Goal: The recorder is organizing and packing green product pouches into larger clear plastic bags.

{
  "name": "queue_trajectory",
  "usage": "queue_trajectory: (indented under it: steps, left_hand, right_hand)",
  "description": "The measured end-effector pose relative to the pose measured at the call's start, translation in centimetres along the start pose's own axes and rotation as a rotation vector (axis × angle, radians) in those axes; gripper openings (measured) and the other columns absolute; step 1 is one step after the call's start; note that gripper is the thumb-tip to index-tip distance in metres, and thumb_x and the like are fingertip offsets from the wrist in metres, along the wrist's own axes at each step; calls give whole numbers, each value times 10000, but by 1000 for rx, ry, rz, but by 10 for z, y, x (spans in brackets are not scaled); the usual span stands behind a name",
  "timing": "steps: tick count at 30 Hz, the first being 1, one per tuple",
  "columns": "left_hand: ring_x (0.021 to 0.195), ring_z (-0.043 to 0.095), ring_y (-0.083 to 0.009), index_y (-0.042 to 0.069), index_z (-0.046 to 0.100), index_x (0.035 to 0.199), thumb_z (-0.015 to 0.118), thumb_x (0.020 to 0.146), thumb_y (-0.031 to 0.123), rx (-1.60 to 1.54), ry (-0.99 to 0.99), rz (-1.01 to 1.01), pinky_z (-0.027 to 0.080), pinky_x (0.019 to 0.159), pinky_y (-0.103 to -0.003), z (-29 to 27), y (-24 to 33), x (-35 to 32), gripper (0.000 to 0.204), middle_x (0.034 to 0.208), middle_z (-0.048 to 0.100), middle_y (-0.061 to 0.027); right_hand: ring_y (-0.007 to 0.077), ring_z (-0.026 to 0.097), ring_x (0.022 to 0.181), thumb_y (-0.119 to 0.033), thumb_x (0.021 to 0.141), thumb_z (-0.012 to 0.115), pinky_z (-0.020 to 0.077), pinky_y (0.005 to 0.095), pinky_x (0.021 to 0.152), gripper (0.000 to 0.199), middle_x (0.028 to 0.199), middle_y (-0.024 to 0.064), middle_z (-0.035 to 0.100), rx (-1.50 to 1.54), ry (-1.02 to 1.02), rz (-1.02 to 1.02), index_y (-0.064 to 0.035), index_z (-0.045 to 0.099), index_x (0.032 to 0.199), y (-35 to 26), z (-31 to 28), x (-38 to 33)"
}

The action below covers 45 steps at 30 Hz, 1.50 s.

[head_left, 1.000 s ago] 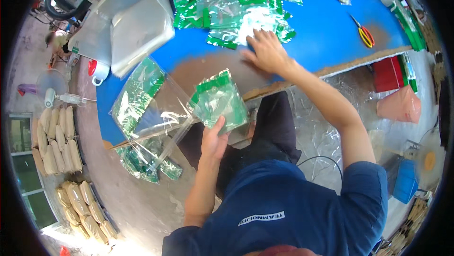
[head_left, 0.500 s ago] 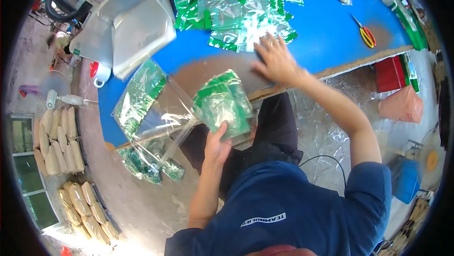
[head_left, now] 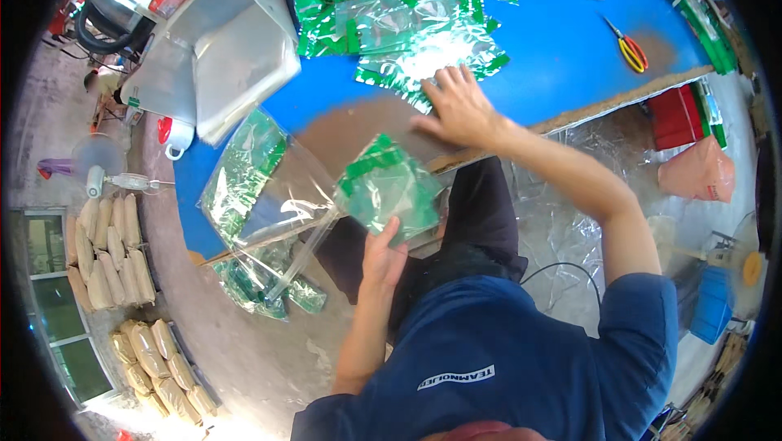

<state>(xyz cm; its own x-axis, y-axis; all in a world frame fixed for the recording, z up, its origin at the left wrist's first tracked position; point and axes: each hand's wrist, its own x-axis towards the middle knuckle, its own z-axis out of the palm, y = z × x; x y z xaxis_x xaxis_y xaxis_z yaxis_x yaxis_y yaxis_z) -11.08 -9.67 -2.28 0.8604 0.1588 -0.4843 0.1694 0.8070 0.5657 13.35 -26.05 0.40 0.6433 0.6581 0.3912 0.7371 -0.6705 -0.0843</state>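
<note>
Head view, near to far. At 6 o'clock, the person's blue shirt (head_left: 505,359) fills the lower frame. Just above it, toward the centre, the left hand (head_left: 381,255) rises from the forearm and closes on the lower edge of a small stack of green-and-clear bags (head_left: 389,188), thumb and fingers clamped on it; the stack is held tilted above the lap, just off the table's near edge. At 9 o'clock from this stack, a large clear bag (head_left: 269,188) holding more green packets lies half on the table and hangs over its edge toward 7 o'clock. At 12 o'clock from the stack, the right hand (head_left: 458,107) lies flat, fingers spread apart, palm down on the blue table (head_left: 554,42), its fingertips touching the near edge of a pile of loose green-and-clear bags (head_left: 407,13); it grips nothing. At 10 o'clock, grey plastic trays (head_left: 232,50) rest on the table's left end. At 2 o'clock, far from both hands, scissors (head_left: 629,48) with red and yellow handles lie on the blue surface. At 8 o'clock, filled tan sacks (head_left: 114,262) lie in rows on the floor.
</note>
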Motion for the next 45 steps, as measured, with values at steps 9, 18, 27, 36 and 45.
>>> queue_trajectory:
  steps: [9, 18, 27, 36, 45]
  left_hand:
    - [1312, 488, -302, 25, 411, 1424, 649, 920, 69, -357, -70, -127, 330, 1168, -495, -17, -3, 0, 559, 1408, 523, -115]
    - [1381, 411, -369, 25, 371, 1438, 572, 981, 90, -438, -29, -107, 288, 1191, -580, 29, -5, 2, 504, 1460, 462, -172]
    - [1282, 538, -306, 9, 402, 1420, 614, 948, 72, -27, -98, -4, 438, 1095, -509, -1, 14, 2, 521, 1387, 540, -145]
    - [1314, 510, -305, 72, 405, 1441, 638, 921, 64, -69, -130, -40, 420, 1106, -516, -4, -3, -3, 570, 1418, 518, -121]
    - [1321, 497, -311, 40, 386, 1448, 603, 945, 48, -252, -69, 65, 411, 1121, -510, -10, 9, -4, 549, 1420, 514, -123]
  right_hand:
    - [376, 474, 1231, -340, 924, 628, 383, 521, 1018, 368, 1251, 161, 533, 344, -282, -93, -57, 612, 1158, -44, -31, -17]
    - [399, 602, 980, -398, 954, 586, 488, 498, 843, 405, 1030, 216, 639, -2, 411, 239, -15, 627, 1075, 20, -2, 29]
    - [383, 610, 752, -244, 1003, 524, 486, 445, 700, 313, 831, 196, 617, 986, -247, -36, 23, 587, 852, -48, -41, -32]
    - [415, 572, 1158, -340, 980, 539, 462, 465, 983, 425, 1276, 216, 595, 315, 86, -128, -45, 578, 1283, 96, 51, 113]
    - [381, 527, 1232, -194, 927, 577, 419, 494, 1021, 353, 1319, 199, 561, 524, -211, -478, -22, 600, 1235, -40, -27, -17]
